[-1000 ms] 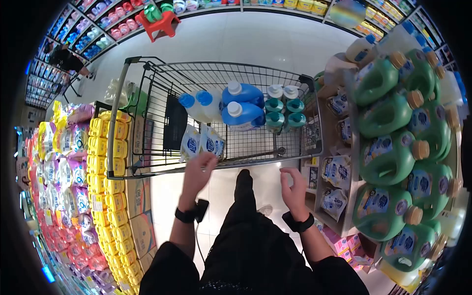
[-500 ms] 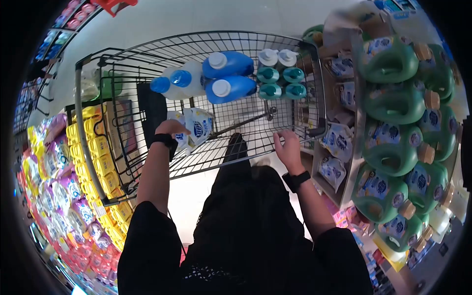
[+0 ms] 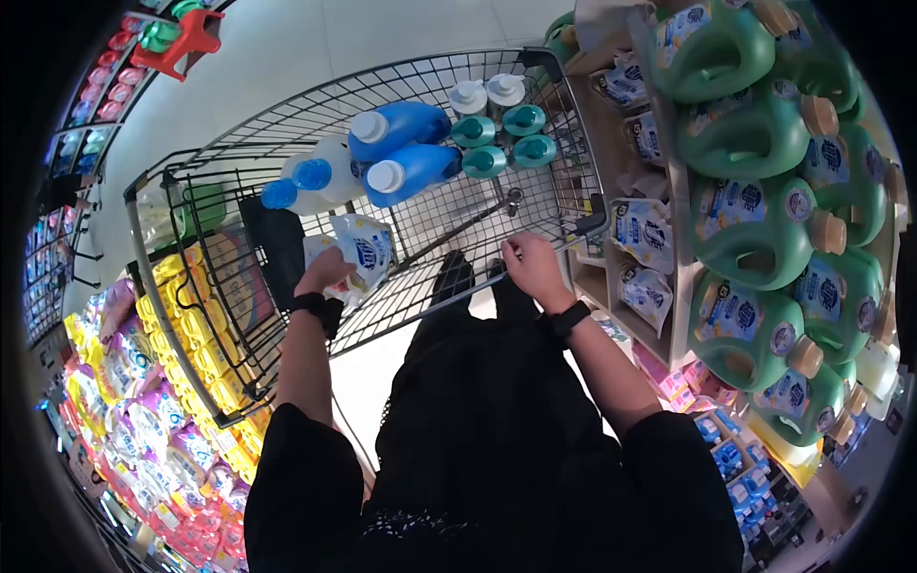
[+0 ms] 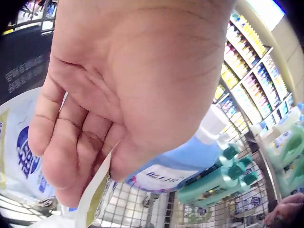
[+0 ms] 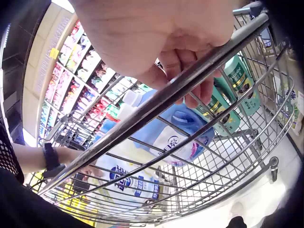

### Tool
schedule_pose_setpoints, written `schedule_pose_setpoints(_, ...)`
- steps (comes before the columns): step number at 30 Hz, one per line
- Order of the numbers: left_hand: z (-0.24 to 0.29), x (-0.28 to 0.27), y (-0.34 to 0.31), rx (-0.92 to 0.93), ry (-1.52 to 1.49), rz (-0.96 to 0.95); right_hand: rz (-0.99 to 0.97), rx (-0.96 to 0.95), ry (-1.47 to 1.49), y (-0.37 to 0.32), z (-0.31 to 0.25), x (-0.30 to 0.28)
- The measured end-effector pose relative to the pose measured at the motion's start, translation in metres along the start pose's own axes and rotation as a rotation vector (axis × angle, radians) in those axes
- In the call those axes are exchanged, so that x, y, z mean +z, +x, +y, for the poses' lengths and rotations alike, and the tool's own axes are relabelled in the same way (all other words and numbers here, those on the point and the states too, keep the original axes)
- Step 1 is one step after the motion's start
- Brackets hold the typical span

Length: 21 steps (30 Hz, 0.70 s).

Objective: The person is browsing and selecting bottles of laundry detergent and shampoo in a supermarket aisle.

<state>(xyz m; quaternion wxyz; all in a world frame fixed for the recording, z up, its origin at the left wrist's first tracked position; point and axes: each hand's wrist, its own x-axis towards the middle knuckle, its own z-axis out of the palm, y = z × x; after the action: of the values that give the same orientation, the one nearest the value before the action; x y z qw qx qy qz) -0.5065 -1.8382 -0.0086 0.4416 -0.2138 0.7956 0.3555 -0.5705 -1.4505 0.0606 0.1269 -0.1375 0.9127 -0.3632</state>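
A white refill pouch (image 3: 366, 251) with a blue label leans inside the shopping cart (image 3: 420, 303), close to its near side. My left hand (image 3: 325, 271) pinches the edge of a pouch between thumb and fingers, as the left wrist view shows. At the cart's near rim is my right hand (image 3: 535, 270), its fingers curled over the top rail (image 5: 156, 102) in the right wrist view. Farther inside the cart lie two blue bottles (image 3: 415, 174) with white caps, two pale bottles (image 3: 330, 162) with blue caps, and several teal pump bottles (image 3: 484, 160).
Large green jugs (image 3: 755, 229) are stacked on the right, beside a wooden shelf (image 3: 669, 286) with more pouches. Yellow packs (image 3: 191, 315) and bagged goods (image 3: 134, 411) are piled on the left. A red stool (image 3: 186, 48) stands beyond the cart, near stocked shelves.
My left hand has moved from above the near rim down into the cart to the pouches. My right hand has come in to the rim. The cart appears closer and turned in the view.
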Motion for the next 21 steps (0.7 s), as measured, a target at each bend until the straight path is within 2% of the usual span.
schedule_pose_setpoints(3,0.027,-0.008,-0.040,0.052,0.006,0.082,-0.067,0.059,0.029,0.002,0.000,-0.003)
schedule_pose_setpoints(4,0.020,-0.008,-0.052,0.160,0.121,0.135,-0.087,0.117,0.105,0.002,-0.008,-0.006)
schedule_pose_setpoints(5,0.023,-0.009,-0.079,0.327,0.162,0.291,-0.078,0.110,0.112,0.004,-0.017,-0.008)
schedule_pose_setpoints(7,0.038,-0.011,-0.100,0.440,0.174,0.337,-0.119,0.067,0.257,0.003,-0.030,-0.013)
schedule_pose_setpoints(8,0.053,-0.017,-0.120,0.443,0.178,0.341,-0.204,0.050,0.327,0.004,-0.039,-0.018)
schedule_pose_setpoints(9,0.077,-0.022,-0.144,0.403,0.215,0.291,-0.204,0.050,0.328,0.007,-0.050,-0.022)
schedule_pose_setpoints(11,0.107,-0.035,-0.185,0.377,0.250,0.270,-0.155,-0.190,0.363,0.015,-0.077,-0.025)
schedule_pose_setpoints(12,0.119,-0.038,-0.200,0.448,0.302,0.312,-0.284,-0.172,0.312,0.018,-0.072,-0.027)
schedule_pose_setpoints(13,0.123,-0.041,-0.214,0.526,0.349,0.376,-0.280,-0.194,0.303,0.023,-0.083,-0.027)
schedule_pose_setpoints(14,0.129,-0.043,-0.224,0.529,0.346,0.391,-0.198,-0.276,0.348,0.028,-0.100,-0.030)
schedule_pose_setpoints(15,0.137,-0.044,-0.230,0.691,0.371,0.430,-0.118,-0.344,0.399,0.032,-0.111,-0.037)
schedule_pose_setpoints(16,0.139,-0.045,-0.238,0.861,0.394,0.491,-0.131,-0.396,0.358,0.040,-0.126,-0.049)
schedule_pose_setpoints(21,0.163,-0.040,-0.268,0.995,0.476,0.592,-0.227,-0.400,0.460,0.053,-0.140,-0.065)
